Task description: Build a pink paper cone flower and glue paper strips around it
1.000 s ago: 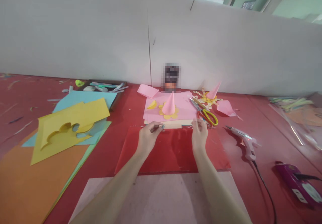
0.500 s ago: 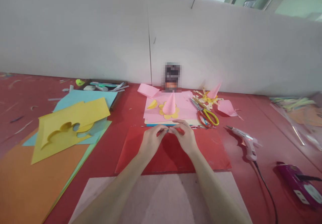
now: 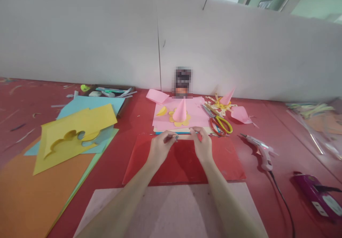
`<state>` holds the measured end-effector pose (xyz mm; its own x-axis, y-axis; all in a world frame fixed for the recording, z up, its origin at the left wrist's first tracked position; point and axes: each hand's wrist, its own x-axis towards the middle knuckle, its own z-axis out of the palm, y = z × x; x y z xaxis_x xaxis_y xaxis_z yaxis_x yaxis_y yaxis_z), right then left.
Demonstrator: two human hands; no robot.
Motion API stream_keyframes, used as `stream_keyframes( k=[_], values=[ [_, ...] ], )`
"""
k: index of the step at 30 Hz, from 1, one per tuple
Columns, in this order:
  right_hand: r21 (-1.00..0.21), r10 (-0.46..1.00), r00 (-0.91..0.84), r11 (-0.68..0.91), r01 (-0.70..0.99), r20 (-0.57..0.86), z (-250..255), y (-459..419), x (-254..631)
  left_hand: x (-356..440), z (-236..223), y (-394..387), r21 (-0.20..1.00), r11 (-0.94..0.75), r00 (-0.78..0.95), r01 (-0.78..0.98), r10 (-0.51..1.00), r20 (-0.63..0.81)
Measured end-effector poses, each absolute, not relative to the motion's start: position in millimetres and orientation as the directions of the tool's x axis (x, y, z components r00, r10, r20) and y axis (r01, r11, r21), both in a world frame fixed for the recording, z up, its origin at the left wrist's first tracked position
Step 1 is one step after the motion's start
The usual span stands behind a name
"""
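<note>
Toward the bench's (image 3: 133, 120) left side, a yellow sheet (image 3: 58, 138) with a cut-out overlaps a blue one (image 3: 85, 104); the dark tray (image 3: 123, 108) sits near the far edge, by the wall. Next comes the left hand (image 3: 159, 147), thumb and fingers pinching a pale strip (image 3: 184, 137) — it spans the gap between the hands, above the far edge of the red board (image 3: 181, 170). Just beyond it, a pink cone (image 3: 180, 111) stands on a yellow flower shape. The right hand (image 3: 203, 146) is curled at the strip's other end (whether it grips, I cannot tell). Scissors (image 3: 217, 120) lie just past that hand — then, farther right, a glue gun (image 3: 260, 149) and, toward the bench's near right corner, a purple power strip (image 3: 317, 195).
</note>
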<state>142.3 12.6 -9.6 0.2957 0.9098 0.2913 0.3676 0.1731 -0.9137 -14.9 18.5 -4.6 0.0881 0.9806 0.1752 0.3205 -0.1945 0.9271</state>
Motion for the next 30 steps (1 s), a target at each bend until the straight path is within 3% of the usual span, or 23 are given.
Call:
stream_keyframes(
  k=[7, 11, 16, 30],
  values=[
    [-0.979, 0.91, 0.392, 0.064, 0.192, 0.137, -13, 16, 147, -20, -8, 26, 0.992, -0.056, -0.068, 0.109, 0.996, 0.064],
    [-0.988, 0.971, 0.233, 0.01, 0.152, 0.046, -14, 16, 143, -21, -10, 27, 0.997, -0.052, -0.1, 0.052, 0.993, 0.057],
    [-0.99, 0.998, -0.057, 0.039, 0.132, 0.032, -10, 8, 130, -18, -5, 25, 0.99, -0.053, -0.092, 0.127, 0.994, 0.065],
    [-0.999, 1.0, 0.002, 0.01, 0.041, 0.01, -10, 8, 127, -14, -1, 22, 0.986, -0.094, -0.025, 0.139, 0.995, 0.099]
  ],
)
